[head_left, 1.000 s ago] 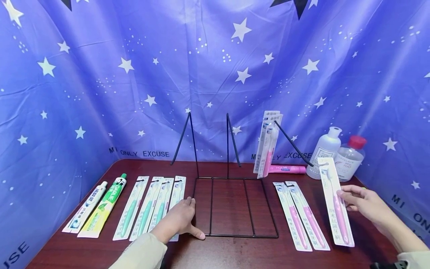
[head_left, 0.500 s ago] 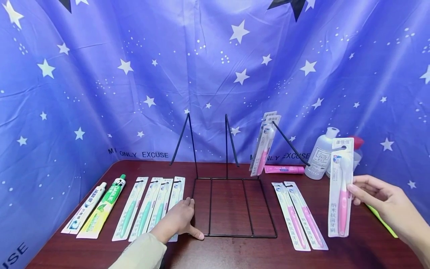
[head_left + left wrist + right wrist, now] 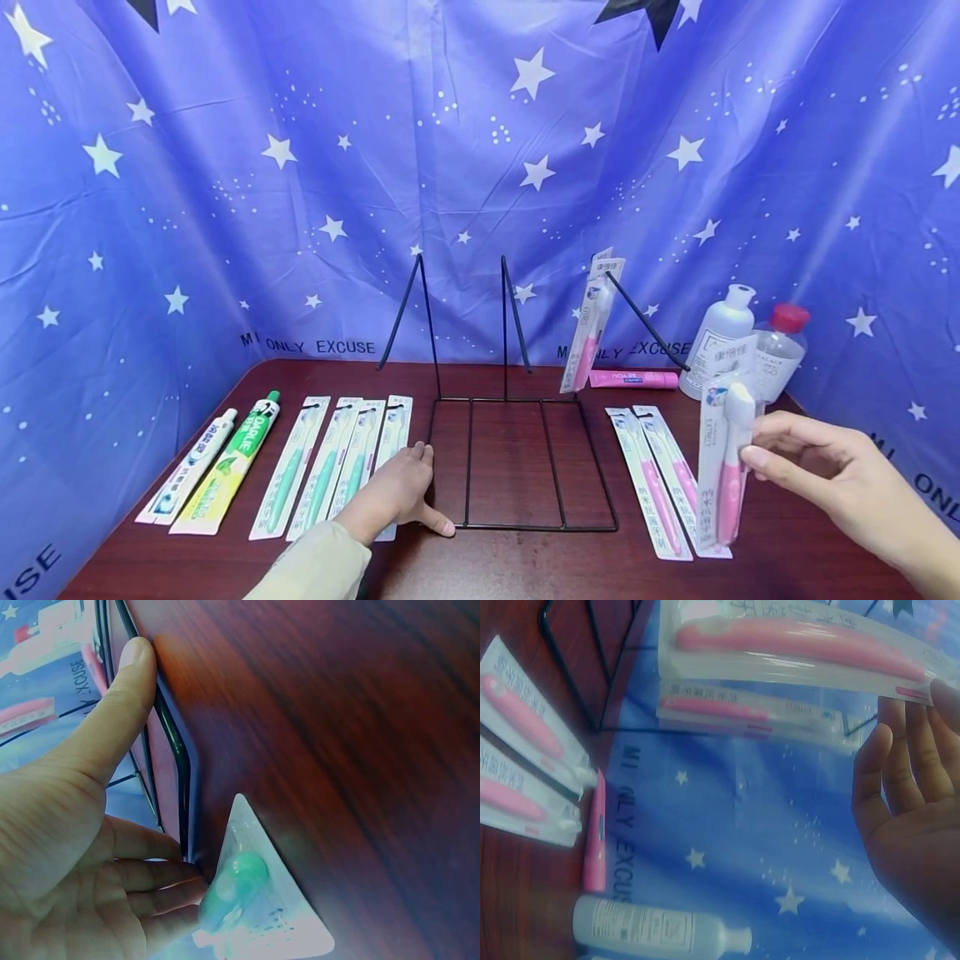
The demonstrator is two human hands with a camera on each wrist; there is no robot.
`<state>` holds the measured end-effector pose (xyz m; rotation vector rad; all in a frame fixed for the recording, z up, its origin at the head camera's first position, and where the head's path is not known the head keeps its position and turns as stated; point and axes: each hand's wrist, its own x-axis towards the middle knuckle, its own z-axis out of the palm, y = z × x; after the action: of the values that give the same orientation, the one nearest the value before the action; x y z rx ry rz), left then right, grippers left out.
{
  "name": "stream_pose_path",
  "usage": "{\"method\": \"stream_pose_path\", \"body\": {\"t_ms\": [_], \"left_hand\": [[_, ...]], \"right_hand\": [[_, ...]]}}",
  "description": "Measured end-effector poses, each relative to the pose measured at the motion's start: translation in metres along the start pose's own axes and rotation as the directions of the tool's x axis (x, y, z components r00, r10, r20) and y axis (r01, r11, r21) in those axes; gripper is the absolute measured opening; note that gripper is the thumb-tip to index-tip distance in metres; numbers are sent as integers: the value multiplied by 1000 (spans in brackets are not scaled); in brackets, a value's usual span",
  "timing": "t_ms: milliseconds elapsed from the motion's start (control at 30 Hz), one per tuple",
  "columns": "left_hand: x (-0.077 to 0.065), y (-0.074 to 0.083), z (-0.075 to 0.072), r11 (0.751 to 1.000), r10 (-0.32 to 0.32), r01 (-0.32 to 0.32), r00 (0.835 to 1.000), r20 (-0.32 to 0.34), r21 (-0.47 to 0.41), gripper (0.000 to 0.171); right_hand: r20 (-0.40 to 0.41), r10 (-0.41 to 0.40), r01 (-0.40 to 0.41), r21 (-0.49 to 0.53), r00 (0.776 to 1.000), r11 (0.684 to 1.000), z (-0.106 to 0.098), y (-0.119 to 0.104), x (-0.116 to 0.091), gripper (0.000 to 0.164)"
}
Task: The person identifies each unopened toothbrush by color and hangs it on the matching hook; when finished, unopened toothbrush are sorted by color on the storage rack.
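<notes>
My right hand (image 3: 840, 479) pinches a pink toothbrush (image 3: 731, 479) in its clear-fronted pack by the edge, holding it upright above the table's right side. In the right wrist view that toothbrush (image 3: 795, 643) crosses the top, with the hand (image 3: 919, 802) at its end. My left hand (image 3: 397, 487) rests at the front left corner of a black wire rack (image 3: 517, 527), thumb and fingers spread against the wire. Beside its fingers lies a packed green toothbrush (image 3: 240, 889). On the rack's right hook (image 3: 648, 322) hang pink toothbrushes (image 3: 588, 342), one behind another.
Two packed pink toothbrushes (image 3: 651, 492) lie right of the rack; several green ones (image 3: 288, 475) lie left. Toothpaste tubes (image 3: 228, 467) are at far left, a pink tube (image 3: 633, 380) behind. A white bottle (image 3: 720, 333) and a red-capped bottle (image 3: 783, 342) stand back right.
My right hand has lifted the pink toothbrush, turned it more upright, then brought it lower and to the left with its pack at an angle. The left hand stays on the rack.
</notes>
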<state>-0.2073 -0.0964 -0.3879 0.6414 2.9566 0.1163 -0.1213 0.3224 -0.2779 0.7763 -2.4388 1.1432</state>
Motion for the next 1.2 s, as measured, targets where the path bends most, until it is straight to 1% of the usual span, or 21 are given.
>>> {"method": "stream_pose_path", "body": {"t_ms": [100,300,500,600,667,800,900,1000,1200], "left_hand": [[-1,-1,0,1000,-7,7,1000,1,-4,115],[-1,-1,0,1000,-8,8,1000,4,-7,114],[0,-2,1,1000,-3,3,1000,6,14,114],[0,-2,2,1000,-2,2,1000,-2,15,115],[0,-2,2,1000,0,0,1000,-11,11,115],[1,-2,1,1000,2,-2,1000,-23,7,116],[1,-2,0,1000,-1,1,1000,-18,9,116],[1,-2,0,1000,-4,4,1000,-11,11,116],[2,-1,1,1000,-7,7,1000,-6,14,116]], "right_hand": [[30,-18,18,9,999,1000,5,-3,3,28],[63,-41,40,27,997,999,13,-3,11,27],[111,-16,13,24,994,1000,18,-3,19,24],[116,3,-9,51,993,999,23,0,22,22],[110,16,-25,83,994,996,26,3,25,20],[53,67,-71,88,996,994,34,10,33,18],[14,138,-139,78,990,987,38,14,42,15],[-5,183,-182,73,983,981,42,20,53,17],[-48,207,-201,102,977,974,51,30,76,23]]}}
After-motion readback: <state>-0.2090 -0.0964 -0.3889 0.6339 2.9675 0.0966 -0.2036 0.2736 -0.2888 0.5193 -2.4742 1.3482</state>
